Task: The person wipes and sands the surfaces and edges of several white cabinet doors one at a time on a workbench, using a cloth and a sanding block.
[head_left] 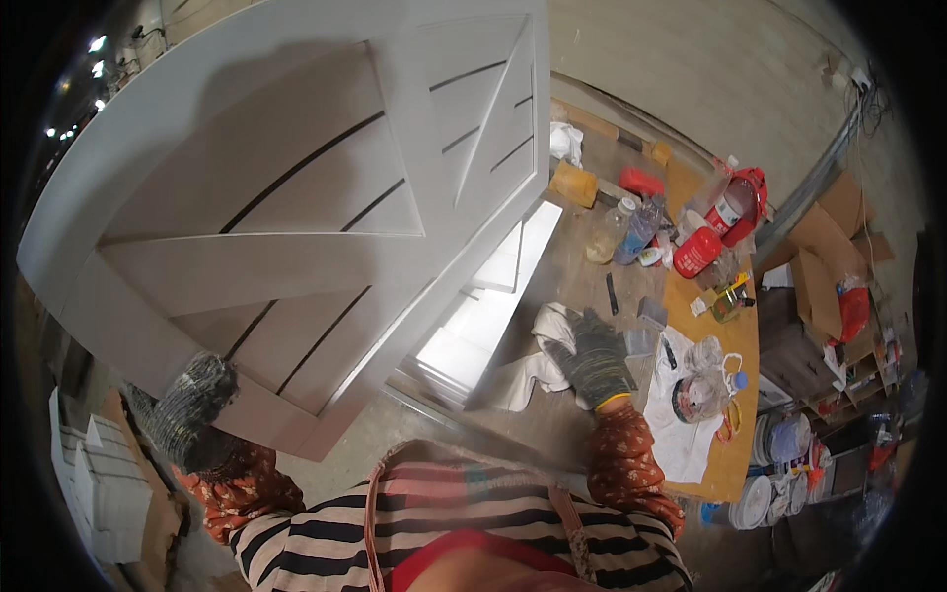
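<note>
A large pale grey door panel (296,197), with diagonal raised boards and dark slots, stands tilted on the left and fills much of the view. My left hand (194,400), in a grey knit glove, is closed around the panel's lower left edge. On the workbench to the right, a crumpled white cloth (533,375) lies under and beside my right hand (595,360). That hand wears a grey glove with a yellow cuff, and its fingers close on the cloth. Part of a glossy white panel (464,345) lies on the bench behind the door panel.
Bottles (641,227), a red bottle (697,253) and a yellow block (574,185) crowd the bench's far right. A white sheet (681,444) bears a clear jar (698,397) and scissors (730,421). Cardboard boxes (819,281) stand right; stacked white boards (109,474) sit lower left.
</note>
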The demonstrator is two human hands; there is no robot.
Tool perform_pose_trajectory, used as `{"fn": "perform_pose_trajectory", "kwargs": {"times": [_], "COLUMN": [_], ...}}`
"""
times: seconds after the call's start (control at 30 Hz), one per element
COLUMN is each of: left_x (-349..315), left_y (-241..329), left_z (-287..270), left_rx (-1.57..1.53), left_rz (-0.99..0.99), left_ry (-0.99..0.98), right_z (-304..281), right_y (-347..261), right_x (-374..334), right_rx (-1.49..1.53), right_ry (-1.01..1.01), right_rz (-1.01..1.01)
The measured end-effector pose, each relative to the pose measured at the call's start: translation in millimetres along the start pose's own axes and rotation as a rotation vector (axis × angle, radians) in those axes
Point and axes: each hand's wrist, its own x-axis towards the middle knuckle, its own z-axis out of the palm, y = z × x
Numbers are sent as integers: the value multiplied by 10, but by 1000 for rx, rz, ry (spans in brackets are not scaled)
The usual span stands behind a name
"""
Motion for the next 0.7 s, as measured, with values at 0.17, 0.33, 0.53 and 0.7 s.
{"fn": "perform_pose_trajectory", "kwargs": {"times": [0.17, 0.33, 0.53, 0.7], "left_x": [-21, 142, 169, 280], "left_y": [-34, -66, -164, -106], "left_z": [-150, -183, -159, -122], "left_rx": [69, 159, 205, 229], "left_rz": [6, 40, 63, 72], "left_ry": [38, 63, 59, 19], "right_z": [242, 111, -267, -285], "right_y": [-123, -19, 446, 941], "right_x": [-240, -281, -248, -130], "right_rx": [-70, 65, 312, -111], "right_ry": [-64, -231, -76, -72], "right_rz": [-82, -82, 98, 485]}}
